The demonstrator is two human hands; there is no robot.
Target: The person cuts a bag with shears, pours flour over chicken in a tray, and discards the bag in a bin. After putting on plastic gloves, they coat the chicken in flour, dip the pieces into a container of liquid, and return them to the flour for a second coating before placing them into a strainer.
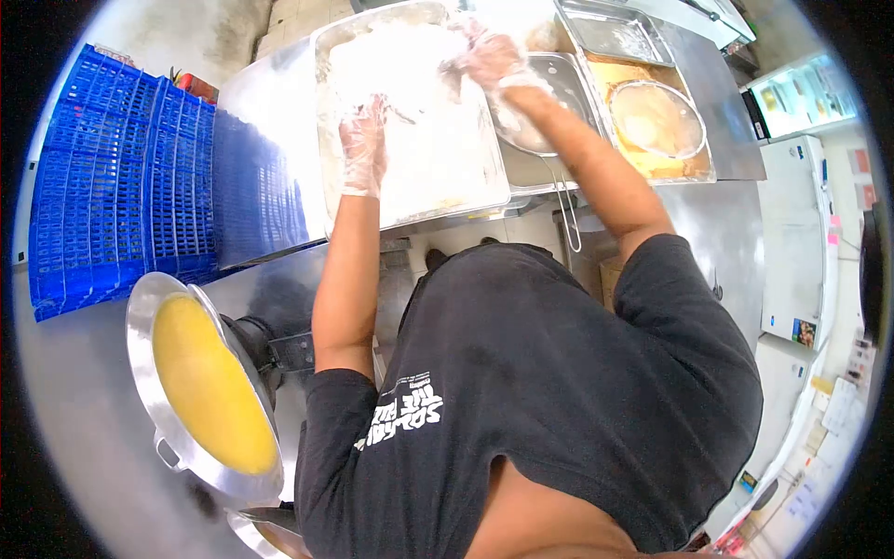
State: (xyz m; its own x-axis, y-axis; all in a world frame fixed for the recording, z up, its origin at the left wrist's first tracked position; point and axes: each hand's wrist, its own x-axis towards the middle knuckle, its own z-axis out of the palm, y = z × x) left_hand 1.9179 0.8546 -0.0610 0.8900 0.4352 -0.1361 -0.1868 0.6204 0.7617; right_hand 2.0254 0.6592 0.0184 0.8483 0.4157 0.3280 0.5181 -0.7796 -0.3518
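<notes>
A large metal tray (494, 172) filled with white powder (428, 158) that looks like flour lies before me. My left hand (361, 140), in a clear plastic glove, is over its left half. Its fingers look extended and dusted white, partly lost against the bright powder. At the tray's far right edge is my right hand (489, 61), gloved too and blurred; I cannot make out whether it holds anything. Below the right forearm sits a wire strainer (568, 210) with its bowl over a metal pan, a whitish mass inside.
Blue plastic crates (121, 168) stand at the left. Lower left is a metal bowl (140, 345) of yellow contents. Right of the strainer, a round sieve (700, 130) lies in an orange-brown tray, with a metal pan (619, 33) behind. A white freezer (792, 233) stands far right.
</notes>
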